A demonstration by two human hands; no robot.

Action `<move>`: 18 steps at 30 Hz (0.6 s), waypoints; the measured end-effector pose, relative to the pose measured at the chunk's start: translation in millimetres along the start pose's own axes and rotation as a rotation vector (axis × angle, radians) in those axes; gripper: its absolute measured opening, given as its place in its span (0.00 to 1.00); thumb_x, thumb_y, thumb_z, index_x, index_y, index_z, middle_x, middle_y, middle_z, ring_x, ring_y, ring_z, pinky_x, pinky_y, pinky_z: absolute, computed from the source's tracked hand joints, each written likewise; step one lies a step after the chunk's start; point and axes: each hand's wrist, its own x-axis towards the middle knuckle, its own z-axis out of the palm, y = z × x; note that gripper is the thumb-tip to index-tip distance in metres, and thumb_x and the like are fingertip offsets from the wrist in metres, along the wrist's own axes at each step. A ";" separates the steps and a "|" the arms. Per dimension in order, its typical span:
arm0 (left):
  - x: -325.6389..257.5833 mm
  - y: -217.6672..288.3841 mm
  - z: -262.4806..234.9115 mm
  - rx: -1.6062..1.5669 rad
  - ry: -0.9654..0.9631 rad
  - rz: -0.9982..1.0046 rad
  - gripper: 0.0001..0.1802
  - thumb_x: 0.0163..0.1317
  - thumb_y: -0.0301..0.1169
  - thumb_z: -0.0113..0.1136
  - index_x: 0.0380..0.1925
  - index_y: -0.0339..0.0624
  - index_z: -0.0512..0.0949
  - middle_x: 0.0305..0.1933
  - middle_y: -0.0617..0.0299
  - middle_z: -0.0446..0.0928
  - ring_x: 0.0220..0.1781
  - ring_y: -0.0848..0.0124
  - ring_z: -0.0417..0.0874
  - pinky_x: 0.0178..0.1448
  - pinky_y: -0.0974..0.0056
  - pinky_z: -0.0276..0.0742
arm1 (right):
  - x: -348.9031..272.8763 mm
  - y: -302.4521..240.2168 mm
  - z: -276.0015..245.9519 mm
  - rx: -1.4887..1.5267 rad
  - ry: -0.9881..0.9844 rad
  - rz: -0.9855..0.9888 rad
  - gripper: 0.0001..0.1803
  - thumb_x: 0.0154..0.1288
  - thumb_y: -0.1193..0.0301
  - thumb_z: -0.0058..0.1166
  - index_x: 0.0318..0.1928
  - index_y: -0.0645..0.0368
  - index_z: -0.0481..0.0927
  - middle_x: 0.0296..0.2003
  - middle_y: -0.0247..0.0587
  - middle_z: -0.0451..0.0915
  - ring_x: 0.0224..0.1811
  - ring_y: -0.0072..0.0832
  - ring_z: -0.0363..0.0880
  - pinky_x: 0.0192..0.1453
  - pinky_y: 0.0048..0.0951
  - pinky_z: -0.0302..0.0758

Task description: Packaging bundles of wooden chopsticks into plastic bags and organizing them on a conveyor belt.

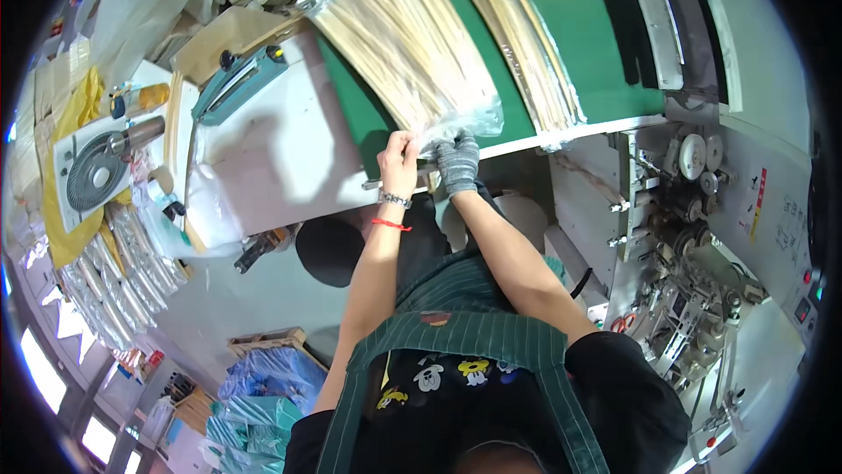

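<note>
A large clear plastic bag full of long, pale wooden sticks lies on the green conveyor belt. Its gathered near end reaches the belt's front edge. There my left hand, bare, with a beaded bracelet and red cord at the wrist, pinches the plastic. Close beside it, my right hand in a grey knit glove has its fingers curled on the same end of the bag. A narrower clear pack of sticks rests farther right on the belt, apart from both hands.
Left of the belt, a teal bar-shaped heat sealer stands on a white table. A fan and silvery wrapped packs are farther left. Machinery with rollers flanks the right side. A dark round stool is below the table.
</note>
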 end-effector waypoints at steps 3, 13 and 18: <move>-0.3 -5.2 -2.5 0.251 -0.068 0.138 0.06 0.45 0.25 0.52 0.26 0.43 0.70 0.21 0.61 0.72 0.26 0.65 0.73 0.34 0.63 0.65 | 4.4 5.8 -17.6 -0.220 -0.078 -0.142 0.10 0.48 0.70 0.47 0.28 0.66 0.71 0.20 0.46 0.72 0.20 0.33 0.70 0.25 0.31 0.66; -1.6 15.2 5.1 0.527 -0.129 0.170 0.14 0.37 0.28 0.58 0.28 0.44 0.70 0.30 0.60 0.68 0.36 0.63 0.69 0.37 0.62 0.63 | 141.4 -56.9 -120.8 -0.872 0.149 -0.270 0.49 0.32 0.49 0.58 0.54 0.61 0.52 0.51 0.55 0.55 0.54 0.44 0.54 0.55 0.35 0.56; 5.6 4.8 -2.0 0.200 -0.131 -0.108 0.12 0.39 0.28 0.58 0.27 0.43 0.70 0.24 0.57 0.71 0.30 0.60 0.72 0.32 0.63 0.65 | 153.8 -54.6 -122.5 -0.843 0.070 -0.349 0.36 0.39 0.69 0.53 0.53 0.59 0.55 0.41 0.56 0.67 0.42 0.47 0.67 0.44 0.37 0.66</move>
